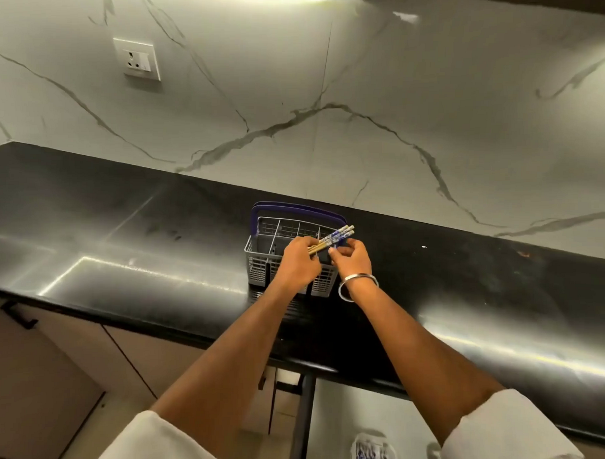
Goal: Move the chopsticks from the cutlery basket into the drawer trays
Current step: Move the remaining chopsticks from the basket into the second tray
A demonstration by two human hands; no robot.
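Chopsticks [331, 238]: small bundle, held just above the cutlery basket [259, 258], patterned blue-white ends pointing to 2 o'clock, plain wood-coloured shafts running back toward 8. Left hand [298, 263] is curled round the shafts. Right hand [351, 262] pinches thumb and fingertips just below the patterned section; can't tell if it actually grips a stick or only steadies the bundle.

Handling guess: light, stiff, thin rods, smooth finish, so likely to roll or fan out if held loosely. Best to clamp the bundle mid-length and keep it level.

Basket is grey plastic grid with dividers and a blue handle, sitting on the glossy black surface [123, 223]. At 6 o'clock, a drawer tray [374, 455], pale and rounded, already holds similar blue-patterned pieces.
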